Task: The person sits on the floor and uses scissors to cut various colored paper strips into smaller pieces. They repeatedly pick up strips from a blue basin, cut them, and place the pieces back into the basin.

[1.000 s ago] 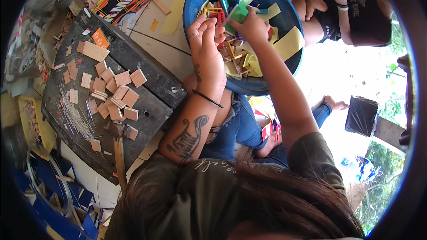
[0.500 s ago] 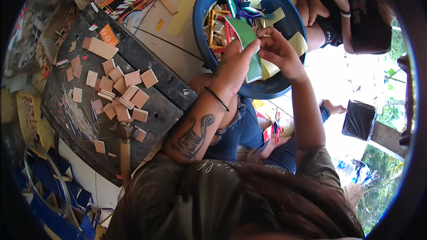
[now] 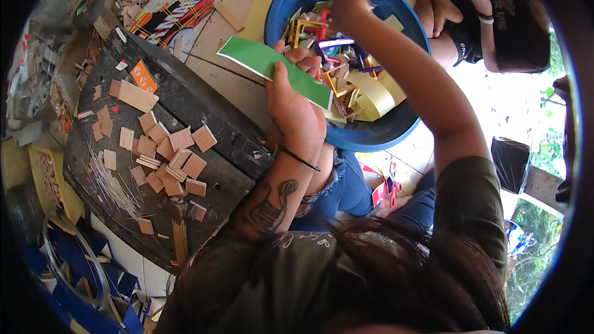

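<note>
A green strip point(image 3: 247, 56) with pale edges lies across my left hand point(image 3: 291, 96), gripped between thumb and fingers. It sits over the near left rim of a blue basin point(image 3: 396, 125). Inside the basin are small wooden pieces, coloured frames and strips, and a curled pale yellow strip point(image 3: 377, 100). My right hand point(image 3: 351, 11) is above the far part of the basin, its fingers drawn together. A bit of something whitish shows beside it, but what the fingers hold, if anything, I cannot make out.
On my left stands a dark board point(image 3: 223, 159) bearing small wooden blocks point(image 3: 180, 139), thin sticks point(image 3: 111, 176) and a wooden-handled hammer point(image 3: 179, 235). Red-handled scissors point(image 3: 392, 193) lie by my legs. Another person point(image 3: 513, 21) sits at the far right.
My hands have parted. My left hand moved left with the green strip, now turned more sideways; my right hand left the strip and went to the basin's far part.
</note>
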Motion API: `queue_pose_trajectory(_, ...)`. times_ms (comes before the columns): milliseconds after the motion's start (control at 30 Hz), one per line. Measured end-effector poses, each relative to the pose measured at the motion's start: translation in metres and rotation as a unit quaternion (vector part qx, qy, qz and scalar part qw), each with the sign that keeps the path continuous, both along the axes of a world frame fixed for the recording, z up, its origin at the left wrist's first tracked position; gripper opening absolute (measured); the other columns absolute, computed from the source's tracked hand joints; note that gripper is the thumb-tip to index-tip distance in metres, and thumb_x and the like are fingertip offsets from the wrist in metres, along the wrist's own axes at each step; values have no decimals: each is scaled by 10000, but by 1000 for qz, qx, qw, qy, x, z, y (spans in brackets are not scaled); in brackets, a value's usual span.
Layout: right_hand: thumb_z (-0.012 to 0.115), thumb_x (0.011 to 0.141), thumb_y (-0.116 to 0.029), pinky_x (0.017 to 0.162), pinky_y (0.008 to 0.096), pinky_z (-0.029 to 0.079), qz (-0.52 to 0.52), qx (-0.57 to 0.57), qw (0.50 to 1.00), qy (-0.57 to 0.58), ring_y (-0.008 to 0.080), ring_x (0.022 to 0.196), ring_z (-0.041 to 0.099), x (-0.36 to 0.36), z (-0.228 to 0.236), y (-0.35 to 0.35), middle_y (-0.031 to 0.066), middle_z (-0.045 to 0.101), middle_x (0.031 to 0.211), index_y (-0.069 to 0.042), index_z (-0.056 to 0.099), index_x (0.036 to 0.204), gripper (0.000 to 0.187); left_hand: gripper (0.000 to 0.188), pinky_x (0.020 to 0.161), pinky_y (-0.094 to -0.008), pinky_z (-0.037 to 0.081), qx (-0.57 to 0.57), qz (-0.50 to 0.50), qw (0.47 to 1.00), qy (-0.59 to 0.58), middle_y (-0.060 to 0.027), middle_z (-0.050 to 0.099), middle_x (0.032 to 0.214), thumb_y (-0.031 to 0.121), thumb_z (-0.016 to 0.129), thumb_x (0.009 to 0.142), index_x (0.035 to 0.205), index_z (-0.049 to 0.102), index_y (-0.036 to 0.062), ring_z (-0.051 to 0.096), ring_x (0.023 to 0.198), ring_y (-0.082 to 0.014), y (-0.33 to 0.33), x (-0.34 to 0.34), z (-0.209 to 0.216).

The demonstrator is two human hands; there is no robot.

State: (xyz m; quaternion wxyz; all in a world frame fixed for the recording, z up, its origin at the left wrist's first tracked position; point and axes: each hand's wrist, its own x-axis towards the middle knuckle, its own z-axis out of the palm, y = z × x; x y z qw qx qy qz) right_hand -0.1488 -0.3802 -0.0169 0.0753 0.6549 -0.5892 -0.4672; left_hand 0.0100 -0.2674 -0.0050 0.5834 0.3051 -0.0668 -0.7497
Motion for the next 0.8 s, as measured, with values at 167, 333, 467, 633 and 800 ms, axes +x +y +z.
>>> queue_pose_trajectory(167, 619, 712, -247, 844, 417, 358, 118, 78, 989, -39, 227, 937, 547, -38, 27, 19, 71, 611, 1000, -129, 671, 937, 260, 381, 914, -377, 352, 5, -1, 1000, 12, -92, 513, 1028, 228, 282, 933, 1266, 308, 45, 531, 888, -183, -1, 0, 0)
queue_pose_trajectory(333, 612, 682, -172, 783, 435, 444, -92, 133, 968, -192, 292, 898, 564, -65, 19, 53, 124, 545, 1031, -54, 594, 976, 317, 377, 907, -370, 359, 6, 2, 1000, 6, -90, 523, 1021, 225, 279, 934, 1264, 310, 45, 535, 876, -176, 0, 2, 2)
queue_pose_trajectory(467, 611, 657, -63, 769, 417, 450, -107, -100, 894, -422, 324, 913, 544, -68, 1, 105, 129, 497, 950, -58, 478, 943, 316, 377, 899, -362, 369, 8, 3, 1000, 0, -89, 530, 1018, 222, 276, 934, 1264, 309, 43, 540, 868, -176, 0, 1, 2)
queue_pose_trajectory(633, 636, 665, -56, 821, 390, 430, -107, -175, 859, -468, 309, 972, 517, -57, 5, 143, 123, 510, 984, -42, 532, 936, 291, 374, 883, -352, 384, 0, 3, 1000, -2, -90, 532, 1017, 222, 276, 934, 1260, 313, 43, 545, 862, -172, 0, 0, 2)
queue_pose_trajectory(800, 667, 729, -126, 810, 301, 432, -186, -226, 735, -611, 221, 968, 537, -57, 27, 174, 96, 542, 1076, -43, 576, 1057, 350, 357, 868, -345, 393, -4, -15, 1000, -11, -89, 531, 1005, 216, 283, 932, 1240, 337, 44, 548, 851, -169, 1, -2, 3)
